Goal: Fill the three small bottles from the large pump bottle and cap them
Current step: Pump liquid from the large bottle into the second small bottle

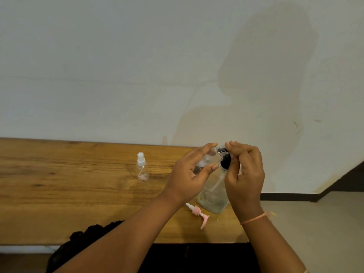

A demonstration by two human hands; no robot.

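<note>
My left hand (pixel 192 172) grips a small clear bottle (pixel 204 160), held tilted above the table with its mouth toward the right. My right hand (pixel 244 170) curls round the black pump head (pixel 224 158) of the large clear pump bottle (pixel 213 200), which stands on the wooden table (pixel 78 184) right below both hands. The small bottle's mouth sits close to the pump nozzle. Another small clear bottle with a white spray top (pixel 142 168) stands upright to the left. A loose pink and white pump cap (pixel 198 212) lies on the table in front of the large bottle.
A white wall rises right behind the table's far edge. The table ends just right of the large bottle, with pale floor beyond. A dark cloth (pixel 88 239) hangs over the near edge at the lower left.
</note>
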